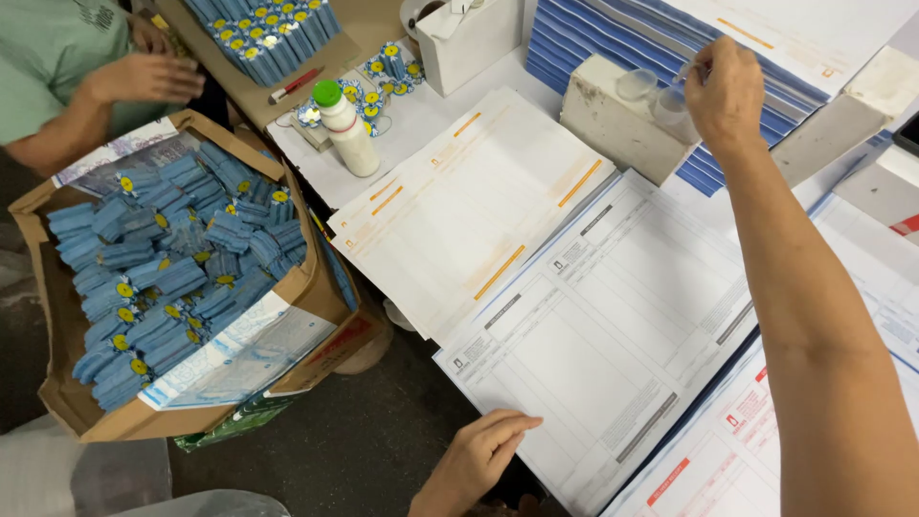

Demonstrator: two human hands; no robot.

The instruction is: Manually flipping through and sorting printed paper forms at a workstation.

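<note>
Landmark: the white block (613, 120), rough, chalky and brick-shaped, sitting on paper at the far side of the table.

Right hand (725, 93) reaches out just right of the block, fingers pinched over a small clear plastic cup (673, 110) that stands on the block's right end. Whether it actually grips the cup or something thin above it, cannot tell. A second clear cup (637, 84) sits on the block's top, left of the first.

Left hand (488, 445) is well below the block at the near table edge, open and flat, fingertips resting on the near corner of the grey-lined form sheets (613, 325), which are smooth, thin paper in a fanned stack. Orange-lined sheets (469, 206) fan out left of the block.

Further left of the block stand a white plastic bottle (345, 129) with a green cap and a brown cardboard box (182, 278) full of blue banded paper bundles. Another person's hand (144, 77) shows far left.
</note>
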